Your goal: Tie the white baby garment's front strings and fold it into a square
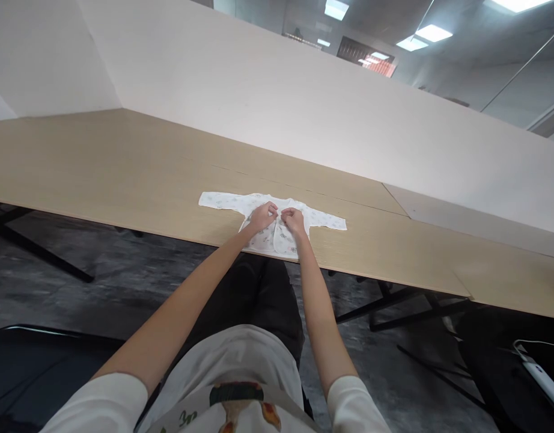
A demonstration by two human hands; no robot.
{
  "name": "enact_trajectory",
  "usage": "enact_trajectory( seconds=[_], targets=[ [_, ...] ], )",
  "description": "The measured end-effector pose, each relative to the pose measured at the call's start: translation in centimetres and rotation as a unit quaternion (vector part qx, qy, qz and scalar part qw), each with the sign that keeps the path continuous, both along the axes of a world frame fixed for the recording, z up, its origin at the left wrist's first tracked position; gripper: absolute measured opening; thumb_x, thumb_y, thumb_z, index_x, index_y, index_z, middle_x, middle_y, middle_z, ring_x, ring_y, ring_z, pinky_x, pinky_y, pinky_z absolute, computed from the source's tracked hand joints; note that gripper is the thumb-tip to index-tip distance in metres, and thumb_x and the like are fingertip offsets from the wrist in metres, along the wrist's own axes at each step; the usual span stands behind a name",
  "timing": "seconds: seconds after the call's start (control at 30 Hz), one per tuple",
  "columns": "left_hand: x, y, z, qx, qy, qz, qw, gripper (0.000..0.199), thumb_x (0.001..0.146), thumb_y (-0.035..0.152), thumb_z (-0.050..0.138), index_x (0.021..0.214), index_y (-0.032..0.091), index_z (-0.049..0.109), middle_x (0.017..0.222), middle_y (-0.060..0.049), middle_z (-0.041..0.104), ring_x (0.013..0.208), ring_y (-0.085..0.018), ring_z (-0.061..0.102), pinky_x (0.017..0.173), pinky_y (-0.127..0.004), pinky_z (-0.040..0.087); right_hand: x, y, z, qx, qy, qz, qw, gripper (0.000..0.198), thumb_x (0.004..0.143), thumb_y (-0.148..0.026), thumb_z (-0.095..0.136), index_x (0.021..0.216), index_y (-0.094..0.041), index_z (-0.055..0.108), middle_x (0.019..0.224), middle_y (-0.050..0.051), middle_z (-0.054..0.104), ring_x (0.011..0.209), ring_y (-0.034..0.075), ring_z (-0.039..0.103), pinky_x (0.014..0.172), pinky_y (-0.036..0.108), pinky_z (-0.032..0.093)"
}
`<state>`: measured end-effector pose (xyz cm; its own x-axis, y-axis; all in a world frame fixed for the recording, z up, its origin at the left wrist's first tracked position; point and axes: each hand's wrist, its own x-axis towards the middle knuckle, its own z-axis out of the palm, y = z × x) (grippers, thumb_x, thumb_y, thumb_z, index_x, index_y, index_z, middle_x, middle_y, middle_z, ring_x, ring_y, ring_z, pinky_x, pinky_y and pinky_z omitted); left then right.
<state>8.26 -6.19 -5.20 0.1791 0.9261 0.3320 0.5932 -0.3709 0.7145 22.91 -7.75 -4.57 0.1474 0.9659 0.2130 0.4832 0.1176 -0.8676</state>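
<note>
A small white baby shirt [263,242] with a faint print lies flat on the table, both sleeves spread out to the sides. Its front opening runs down the middle, and the hem is close to the table's near edge. My left hand [262,216] is on the left front panel, thumb and fingertips pinched together near the opening. Across from it, my right hand [294,220] pinches at the other side of the opening. Both appear to grip the shirt's front edges, though the fingertips are too small to show exactly what is between them.
The long wooden table [124,162] runs left to right, with a white partition [259,102] behind it. A dark chair [42,373] stands at the lower left. At the lower right, a white device [545,382] with a cable lies on a black seat [497,367].
</note>
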Motion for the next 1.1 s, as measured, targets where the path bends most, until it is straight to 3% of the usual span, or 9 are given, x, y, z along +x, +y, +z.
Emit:
enact_trajectory(
  seconds=[0.3,0.43,0.57,0.77,0.97,1.1],
  targets=[
    [0.1,-0.8,1.2,0.044,0.165,0.064,0.983,0.021,0.076,0.017,0.054,0.073,0.02,0.074,0.09,-0.011,0.074,0.1,-0.028,0.063,0.094,-0.039,0.046,-0.8,-0.9,0.7,0.014,-0.107,0.012,0.994,0.023,0.068,-0.007,0.05,0.071,-0.018,0.07,0.081,0.006,0.073,0.085,0.02,0.065,0.087,0.032,0.049],
    [-0.8,-1.4,2.0,0.023,0.157,-0.006,0.987,0.022,0.072,0.017,0.055,0.067,0.022,0.077,0.083,-0.008,0.074,0.096,-0.027,0.064,0.093,-0.038,0.046,-0.8,-2.0,1.6,0.012,-0.149,0.005,0.989,0.026,0.07,-0.013,0.059,0.093,-0.016,0.071,0.083,0.006,0.07,0.087,0.022,0.063,0.087,0.032,0.048],
    [-1.8,-1.9,1.4,-0.002,0.104,-0.103,0.989,0.025,0.07,0.021,0.055,0.076,0.025,0.079,0.086,-0.003,0.076,0.089,-0.023,0.066,0.09,-0.033,0.049,-1.0,-4.1,1.7,0.001,-0.151,0.001,0.989,0.034,0.077,-0.025,0.065,0.109,-0.018,0.064,0.077,0.002,0.065,0.081,0.021,0.063,0.081,0.031,0.048],
    [-2.3,-2.9,-0.1,0.04,0.097,-0.139,0.985,0.026,0.072,0.03,0.058,0.086,0.024,0.078,0.094,-0.005,0.075,0.093,-0.023,0.066,0.093,-0.035,0.048,-1.9,-6.0,0.9,-0.011,-0.109,-0.004,0.994,0.027,0.074,-0.017,0.065,0.101,-0.02,0.064,0.07,-0.001,0.062,0.077,0.018,0.063,0.078,0.029,0.048],
    [-2.3,-3.4,0.3,0.023,0.09,-0.154,0.984,0.023,0.075,0.032,0.058,0.087,0.024,0.076,0.092,-0.004,0.075,0.09,-0.022,0.065,0.09,-0.033,0.048,-1.0,-6.7,0.5,0.008,0.051,-0.022,0.998,0.031,0.072,-0.016,0.056,0.102,-0.019,0.062,0.079,-0.001,0.068,0.075,0.015,0.066,0.074,0.026,0.052],
    [-2.2,-3.6,0.5,0.02,0.099,-0.137,0.986,0.028,0.078,0.037,0.057,0.094,0.023,0.076,0.091,-0.005,0.074,0.091,-0.023,0.064,0.091,-0.034,0.047,-1.0,-6.7,0.3,0.01,0.091,-0.023,0.996,0.033,0.07,-0.019,0.059,0.103,-0.018,0.061,0.08,0.0,0.069,0.074,0.015,0.067,0.074,0.026,0.053]
  ],
)
